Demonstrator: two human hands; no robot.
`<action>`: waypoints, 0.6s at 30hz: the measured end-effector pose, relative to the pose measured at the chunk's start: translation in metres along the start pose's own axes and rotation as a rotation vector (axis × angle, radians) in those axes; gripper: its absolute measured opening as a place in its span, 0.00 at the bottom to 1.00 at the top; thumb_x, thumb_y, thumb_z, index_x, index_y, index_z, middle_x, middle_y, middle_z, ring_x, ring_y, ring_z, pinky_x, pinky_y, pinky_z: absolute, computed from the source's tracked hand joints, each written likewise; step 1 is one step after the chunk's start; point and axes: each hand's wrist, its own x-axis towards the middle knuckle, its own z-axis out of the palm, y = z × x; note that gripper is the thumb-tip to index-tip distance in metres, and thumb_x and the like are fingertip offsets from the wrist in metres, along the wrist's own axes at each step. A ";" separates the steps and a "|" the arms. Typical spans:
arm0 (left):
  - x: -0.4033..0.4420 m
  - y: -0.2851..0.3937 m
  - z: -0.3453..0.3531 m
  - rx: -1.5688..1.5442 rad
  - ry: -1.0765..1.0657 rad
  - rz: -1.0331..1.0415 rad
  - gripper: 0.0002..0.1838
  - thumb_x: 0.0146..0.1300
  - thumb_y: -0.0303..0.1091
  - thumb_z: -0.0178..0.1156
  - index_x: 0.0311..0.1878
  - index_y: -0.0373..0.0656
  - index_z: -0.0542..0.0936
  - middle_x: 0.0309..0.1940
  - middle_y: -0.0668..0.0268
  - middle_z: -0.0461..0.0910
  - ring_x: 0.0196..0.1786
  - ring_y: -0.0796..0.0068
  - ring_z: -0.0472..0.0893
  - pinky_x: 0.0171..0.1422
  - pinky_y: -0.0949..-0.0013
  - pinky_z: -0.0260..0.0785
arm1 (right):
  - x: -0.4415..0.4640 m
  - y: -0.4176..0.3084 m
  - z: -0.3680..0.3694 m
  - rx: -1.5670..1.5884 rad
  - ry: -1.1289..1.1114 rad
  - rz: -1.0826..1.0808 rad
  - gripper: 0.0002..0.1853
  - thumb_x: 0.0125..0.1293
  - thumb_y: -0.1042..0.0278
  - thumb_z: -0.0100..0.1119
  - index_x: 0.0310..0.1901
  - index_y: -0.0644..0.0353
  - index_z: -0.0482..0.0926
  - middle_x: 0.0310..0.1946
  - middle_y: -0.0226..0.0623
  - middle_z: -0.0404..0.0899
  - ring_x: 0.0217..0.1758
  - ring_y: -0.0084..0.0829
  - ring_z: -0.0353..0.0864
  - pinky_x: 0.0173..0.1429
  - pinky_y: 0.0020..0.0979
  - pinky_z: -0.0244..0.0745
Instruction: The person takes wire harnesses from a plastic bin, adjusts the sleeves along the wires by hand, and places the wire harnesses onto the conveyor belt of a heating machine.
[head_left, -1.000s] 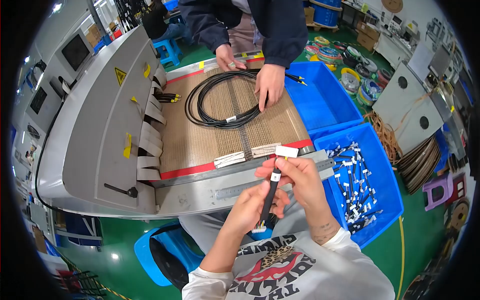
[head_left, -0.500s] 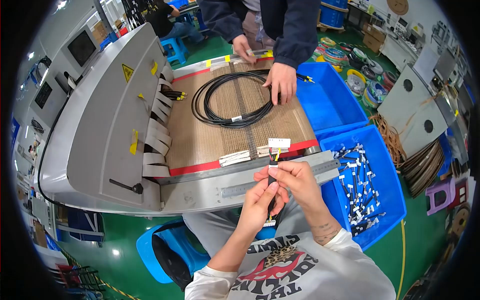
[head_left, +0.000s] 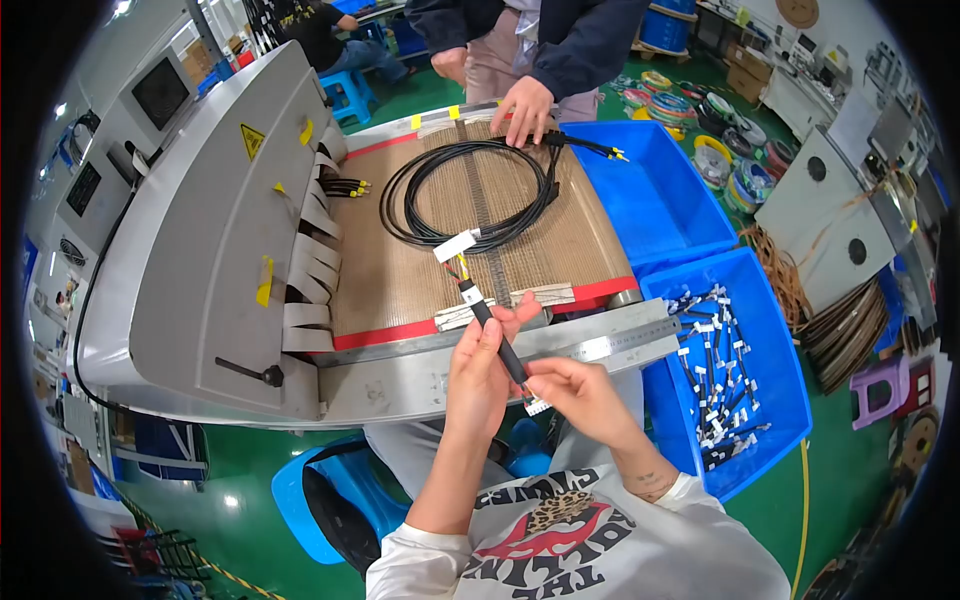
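Note:
A short wire harness [head_left: 508, 352] in a black sleeve slants in front of me, with a white connector at each end. The larger connector [head_left: 455, 246] points up and away, over the mesh belt; a white label wraps the sleeve below it. My left hand [head_left: 480, 375] is closed around the middle of the sleeve, thumb on top and a couple of fingertips extending past it. At the lower end, my right hand [head_left: 580, 395] pinches the harness just above the small connector [head_left: 537, 406]. Part of that end is hidden by my fingers.
A coil of black cable [head_left: 400, 200] lies on the conveyor's mesh belt [head_left: 370, 290], touched by a co-worker's hand [head_left: 525, 108]. A steel ruler [head_left: 610, 345] lies along the front ledge. Blue bins [head_left: 780, 440] stand at the right; the nearer holds several similar harnesses. The grey machine housing [head_left: 220, 230] rises at left.
The harness has tilted leftward, its large connector now farther left. My right hand has moved from its upper part to its lower end. The co-worker's hands have shifted; the coil has turned slightly.

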 end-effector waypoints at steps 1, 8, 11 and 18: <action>0.001 0.000 0.002 0.000 0.003 0.002 0.10 0.64 0.34 0.45 0.42 0.39 0.70 0.49 0.49 0.71 0.63 0.59 0.60 0.68 0.61 0.45 | 0.000 0.001 0.000 -0.006 0.005 0.010 0.11 0.61 0.70 0.52 0.41 0.69 0.75 0.32 0.37 0.79 0.36 0.21 0.77 0.42 0.21 0.71; 0.001 0.008 0.006 0.152 -0.002 -0.093 0.17 0.64 0.35 0.46 0.51 0.33 0.68 0.47 0.50 0.73 0.55 0.64 0.69 0.61 0.64 0.57 | 0.000 0.001 0.004 0.115 0.037 -0.018 0.09 0.60 0.73 0.52 0.37 0.70 0.77 0.28 0.36 0.80 0.32 0.20 0.78 0.38 0.20 0.72; -0.004 0.008 0.002 0.235 0.032 -0.194 0.17 0.63 0.35 0.47 0.50 0.31 0.70 0.42 0.51 0.76 0.46 0.68 0.75 0.52 0.68 0.65 | 0.000 -0.001 0.004 0.094 0.059 -0.031 0.08 0.60 0.74 0.52 0.37 0.70 0.77 0.28 0.36 0.80 0.32 0.20 0.78 0.38 0.20 0.72; -0.006 0.010 0.001 0.402 0.071 -0.149 0.15 0.62 0.35 0.49 0.42 0.31 0.75 0.36 0.54 0.78 0.38 0.72 0.78 0.40 0.73 0.71 | -0.002 -0.008 0.004 0.009 0.067 -0.057 0.10 0.62 0.73 0.49 0.38 0.71 0.76 0.30 0.37 0.80 0.34 0.20 0.77 0.40 0.21 0.72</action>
